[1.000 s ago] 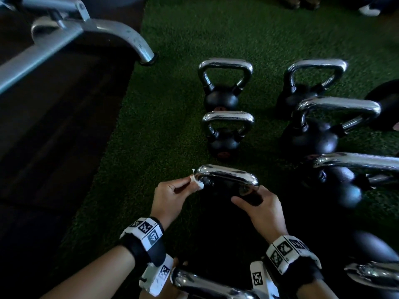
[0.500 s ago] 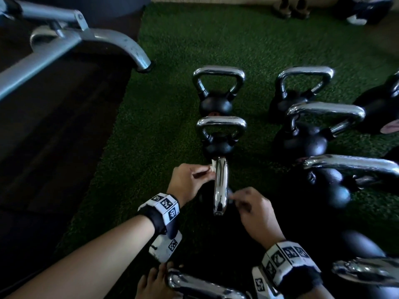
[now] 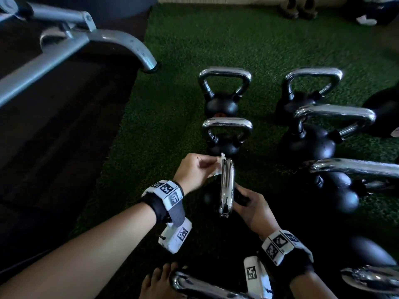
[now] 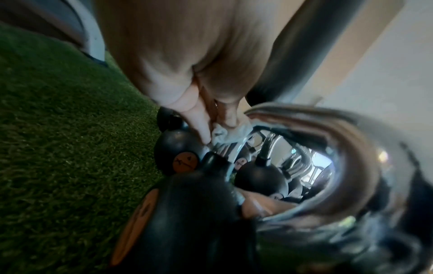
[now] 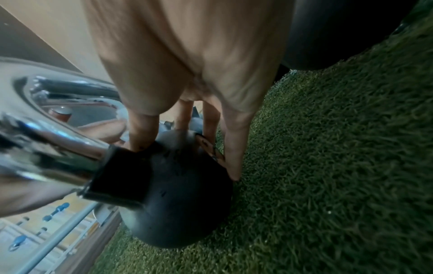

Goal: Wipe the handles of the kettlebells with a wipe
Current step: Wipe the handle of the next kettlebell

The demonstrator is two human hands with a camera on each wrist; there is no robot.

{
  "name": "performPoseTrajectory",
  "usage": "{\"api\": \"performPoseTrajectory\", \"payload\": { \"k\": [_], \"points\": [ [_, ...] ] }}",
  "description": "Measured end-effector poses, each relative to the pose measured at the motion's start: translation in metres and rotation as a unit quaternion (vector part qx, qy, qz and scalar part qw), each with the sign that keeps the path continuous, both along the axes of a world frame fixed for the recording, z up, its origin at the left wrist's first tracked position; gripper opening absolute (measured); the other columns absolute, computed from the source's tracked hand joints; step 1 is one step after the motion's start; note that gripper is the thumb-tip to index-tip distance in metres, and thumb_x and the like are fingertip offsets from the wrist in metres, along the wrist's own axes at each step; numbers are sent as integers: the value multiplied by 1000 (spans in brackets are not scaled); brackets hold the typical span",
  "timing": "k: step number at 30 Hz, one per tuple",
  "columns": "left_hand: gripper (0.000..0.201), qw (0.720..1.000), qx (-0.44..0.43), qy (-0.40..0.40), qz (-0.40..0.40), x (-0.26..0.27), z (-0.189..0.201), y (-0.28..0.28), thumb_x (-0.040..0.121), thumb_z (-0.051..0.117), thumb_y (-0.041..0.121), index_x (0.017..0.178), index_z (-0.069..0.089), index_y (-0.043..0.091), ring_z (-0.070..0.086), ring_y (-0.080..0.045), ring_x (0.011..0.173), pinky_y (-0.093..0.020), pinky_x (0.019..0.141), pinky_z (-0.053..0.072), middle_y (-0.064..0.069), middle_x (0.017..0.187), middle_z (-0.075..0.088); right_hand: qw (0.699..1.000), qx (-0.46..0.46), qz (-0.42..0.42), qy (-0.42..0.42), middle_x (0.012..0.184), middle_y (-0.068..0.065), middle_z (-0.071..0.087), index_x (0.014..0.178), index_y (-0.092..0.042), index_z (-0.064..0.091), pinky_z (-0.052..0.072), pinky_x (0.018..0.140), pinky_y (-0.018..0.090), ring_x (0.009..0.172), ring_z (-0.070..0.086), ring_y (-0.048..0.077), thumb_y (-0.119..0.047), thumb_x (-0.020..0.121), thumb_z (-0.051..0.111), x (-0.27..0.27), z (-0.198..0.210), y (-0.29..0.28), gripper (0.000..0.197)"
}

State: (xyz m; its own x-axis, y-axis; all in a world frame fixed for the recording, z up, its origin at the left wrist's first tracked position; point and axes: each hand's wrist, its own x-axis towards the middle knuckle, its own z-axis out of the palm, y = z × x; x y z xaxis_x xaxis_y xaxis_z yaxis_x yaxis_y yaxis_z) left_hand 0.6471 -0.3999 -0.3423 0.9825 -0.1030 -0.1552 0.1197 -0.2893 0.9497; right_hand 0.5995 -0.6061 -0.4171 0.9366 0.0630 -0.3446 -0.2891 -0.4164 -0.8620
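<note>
**Kettlebell turned end-on for wiping**

Green turf [image 3: 177,87] carried rows of black kettlebells beside a dark floor and a grey machine frame [image 3: 64,46]. A second earlier the nearest kettlebell's chrome handle [image 3: 226,188] lay crosswise to the person; half a second ago and now it pointed away, seen end-on. The left hand [image 3: 194,171] pinched a small crumpled white wipe [image 3: 218,169] between thumb and fingertips against the far end of that handle. The right hand [image 3: 252,209], fingers spread and straight, pressed on the black ball [image 5: 178,185] below the handle, steadying it on the turf. The handle was bright and mirror-like, its posts set in black collars. Round orange labels [image 4: 185,162] showed on two kettlebells in the left wrist view; their marks were too blurred to read.
</note>
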Motion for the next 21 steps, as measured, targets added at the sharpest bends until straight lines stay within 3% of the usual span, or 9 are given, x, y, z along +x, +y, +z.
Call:
{"api": "performPoseTrajectory", "payload": {
  "k": [3,6,8,10,13,16,18,21],
  "points": [
    [18,992,-117,41,21,-10,9,-2,92,75,13,110,79,17,76,-19,103,-36,93,61,-5,108,80,1000,-23,15,11,134,-15,66,136,-42,62,48,111,36,122,62,4,-53,74,84,-3,9,1,66],
    [18,984,-168,52,6,-26,18,1,88,75,6,105,78,12,77,-19,91,-29,85,63,-11,99,80,1000,-4,25,-1,136,-18,64,137,-44,60,46,113,35,124,60,0,-66,67,79,-6,11,-1,75],
    [16,985,-162,62,-3,-27,25,1,87,76,6,103,77,8,76,-17,86,-28,82,64,-10,94,80,1000,5,29,-3,135,-20,65,137,-44,60,46,113,35,125,59,-2,-73,61,75,-6,12,-1,83],
    [12,986,-147,74,4,-24,33,2,86,78,6,98,76,7,75,-17,82,-30,81,64,-9,89,80,1000,12,24,-3,133,-21,66,136,-43,62,47,113,34,123,60,-4,-68,63,77,-6,13,-1,78],
    [18,990,-98,80,-61,-27,37,8,76,86,19,90,78,12,76,-20,82,-37,84,64,-10,87,80,1000,14,21,-1,134,-20,65,136,-44,61,46,113,35,123,60,-3,-59,71,82,-8,14,-2,70],
    [14,983,-81,90,-138,-44,37,14,74,88,14,83,77,13,75,-16,77,-28,75,63,-8,84,79,999,12,36,2,135,-20,65,137,-51,57,47,112,38,126,59,-1,-74,66,78,-10,8,-6,77],
    [15,988,-49,52,-138,-50,35,16,77,88,13,87,77,12,76,-16,79,-23,75,60,-7,87,80,999,12,41,-3,136,-21,64,138,-52,56,47,113,37,127,58,-3,-85,59,73,-9,4,-6,87],
    [15,989,-34,19,-140,-55,35,19,76,88,10,85,77,15,77,-16,81,-22,78,59,-5,88,81,999,24,25,-9,134,-21,65,137,-47,59,46,114,37,126,58,-4,-85,55,74,-5,1,-5,91]
  ]
}}
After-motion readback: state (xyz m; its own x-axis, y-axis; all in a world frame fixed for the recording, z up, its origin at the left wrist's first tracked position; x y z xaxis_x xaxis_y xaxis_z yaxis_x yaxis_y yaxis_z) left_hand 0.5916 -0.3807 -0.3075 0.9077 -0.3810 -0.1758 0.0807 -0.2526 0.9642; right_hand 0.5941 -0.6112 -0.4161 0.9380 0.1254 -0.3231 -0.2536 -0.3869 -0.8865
